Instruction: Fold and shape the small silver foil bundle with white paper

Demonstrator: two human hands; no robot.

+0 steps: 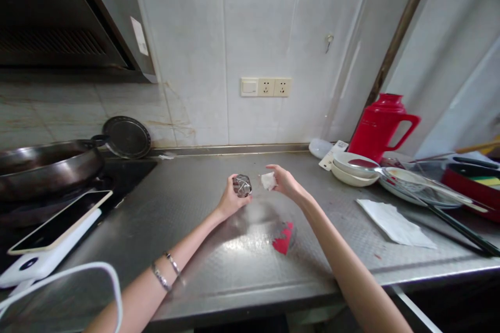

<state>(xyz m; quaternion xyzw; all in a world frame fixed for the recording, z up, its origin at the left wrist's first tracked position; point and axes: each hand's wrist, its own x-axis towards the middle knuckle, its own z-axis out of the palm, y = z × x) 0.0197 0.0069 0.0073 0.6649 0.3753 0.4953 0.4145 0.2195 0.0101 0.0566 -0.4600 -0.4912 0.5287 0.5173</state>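
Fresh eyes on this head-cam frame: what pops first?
The bright red flask at back right, behind the bowls. Then, mid-counter, the left hand gripping a small glassy object, and the right hand holding a white tissue. Nearer the camera, a jagged red patch on the grey counter.

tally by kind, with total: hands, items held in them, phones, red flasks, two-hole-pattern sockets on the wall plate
Hands: 2 (left hand, right hand)
Held items: 2 (clear faceted object, crumpled white tissue)
Phone: 1
Red flask: 1
Wall sockets: 2
Total: 8
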